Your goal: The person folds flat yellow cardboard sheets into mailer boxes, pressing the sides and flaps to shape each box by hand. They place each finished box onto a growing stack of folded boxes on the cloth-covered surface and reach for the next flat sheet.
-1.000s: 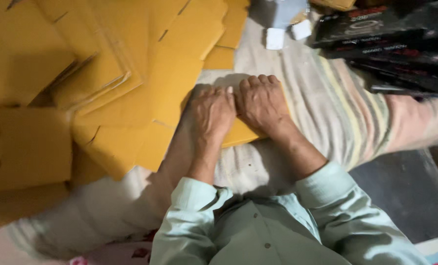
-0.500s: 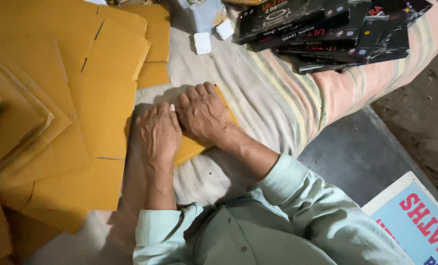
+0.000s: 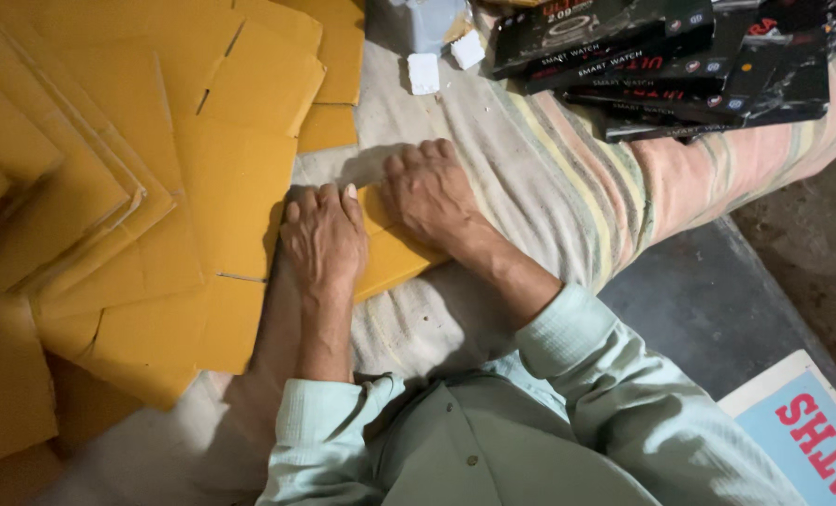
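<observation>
You are pressing both flat, open palms on a folded yellow cardboard piece (image 3: 394, 258), holding nothing: your left hand (image 3: 322, 242) is covering its left end, your right hand (image 3: 432, 195) its far edge, long axis running between them.

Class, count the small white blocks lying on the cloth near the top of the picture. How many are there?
2. One small white block lies on the striped cloth; the other sits just right of it, near the black boxes. More may be hidden.
</observation>
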{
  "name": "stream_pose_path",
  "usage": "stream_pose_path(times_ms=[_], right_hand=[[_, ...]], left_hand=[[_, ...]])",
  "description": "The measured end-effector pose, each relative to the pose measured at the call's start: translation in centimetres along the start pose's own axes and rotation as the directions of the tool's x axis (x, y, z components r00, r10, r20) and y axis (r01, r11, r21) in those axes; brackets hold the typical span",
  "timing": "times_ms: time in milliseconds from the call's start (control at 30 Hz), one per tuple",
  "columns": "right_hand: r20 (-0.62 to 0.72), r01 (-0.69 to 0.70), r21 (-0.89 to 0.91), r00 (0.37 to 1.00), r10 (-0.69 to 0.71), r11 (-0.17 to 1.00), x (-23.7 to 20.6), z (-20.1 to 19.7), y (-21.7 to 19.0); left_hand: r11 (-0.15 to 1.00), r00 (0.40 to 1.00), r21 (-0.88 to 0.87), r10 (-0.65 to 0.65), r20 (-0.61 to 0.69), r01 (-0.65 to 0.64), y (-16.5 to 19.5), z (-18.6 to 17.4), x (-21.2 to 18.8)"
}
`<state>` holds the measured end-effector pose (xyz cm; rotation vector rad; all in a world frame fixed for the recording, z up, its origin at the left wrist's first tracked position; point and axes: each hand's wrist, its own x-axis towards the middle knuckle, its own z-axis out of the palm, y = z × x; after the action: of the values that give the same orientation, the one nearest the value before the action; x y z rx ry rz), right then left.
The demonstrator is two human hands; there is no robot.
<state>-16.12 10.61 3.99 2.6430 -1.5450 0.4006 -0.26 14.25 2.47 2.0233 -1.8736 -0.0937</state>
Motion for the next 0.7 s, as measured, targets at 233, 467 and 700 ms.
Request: stream_pose_path(times_ms=[233,467,700], right_hand=[[0.075,0.07,0.102,0.994,-0.078,0.992,-3.1,-2.0,1.2],[0.074,0.322,0.178,0.938,-0.339,0.93,-5.0,-3.1,2.1],[0.075,0.263,0.268,0.953,-0.292,0.927,-6.1,-4.2,-1.4]], left_hand=[[0.928,0.936,-0.13,0.343,-0.074,-0.35,-0.7,-3.6,-5.0],[0.9,0.922,-0.241,0.384,0.048,-0.362,-2.6,-3.5,-6.5],[0.925,0.921,-0.24,0.342,0.185,-0.295,-3.9,-6.5,-6.9]])
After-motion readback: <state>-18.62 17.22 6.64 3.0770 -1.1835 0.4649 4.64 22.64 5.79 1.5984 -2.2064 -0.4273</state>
